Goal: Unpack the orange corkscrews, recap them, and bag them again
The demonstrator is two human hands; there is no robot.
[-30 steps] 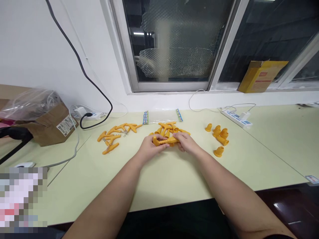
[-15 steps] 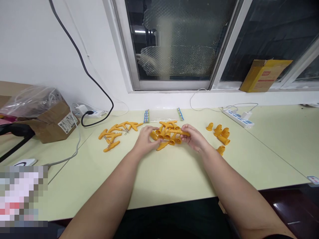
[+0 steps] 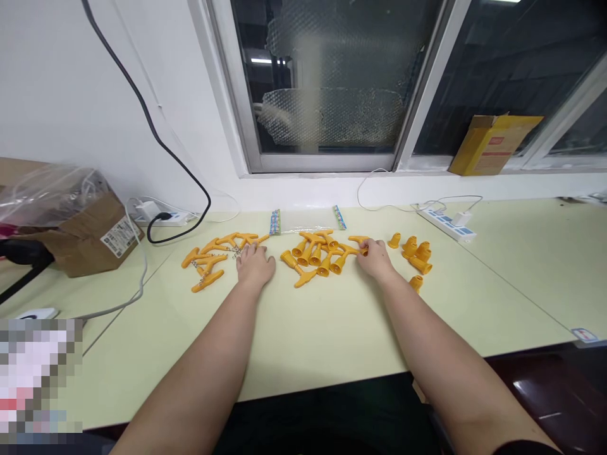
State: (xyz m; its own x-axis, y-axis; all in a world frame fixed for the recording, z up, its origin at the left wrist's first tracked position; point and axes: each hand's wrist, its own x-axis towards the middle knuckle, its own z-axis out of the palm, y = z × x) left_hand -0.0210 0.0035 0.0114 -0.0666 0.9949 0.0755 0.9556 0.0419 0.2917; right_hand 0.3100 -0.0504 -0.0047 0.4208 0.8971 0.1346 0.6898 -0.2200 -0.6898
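Label (image 3: 119,238) on brn box (image 3: 84,251), red print (image 3: 496,144) on yel. box (image 3: 515,129), table-edge sticker (image 3: 585,335), txt illegible

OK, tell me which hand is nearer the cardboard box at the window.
Right. The right hand is in front and left of the cardboard box; the left hand is farther left, by yellow handles.

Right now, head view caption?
Left hand at the yellow handles, right hand beside the middle pile, yellow cups farther right.
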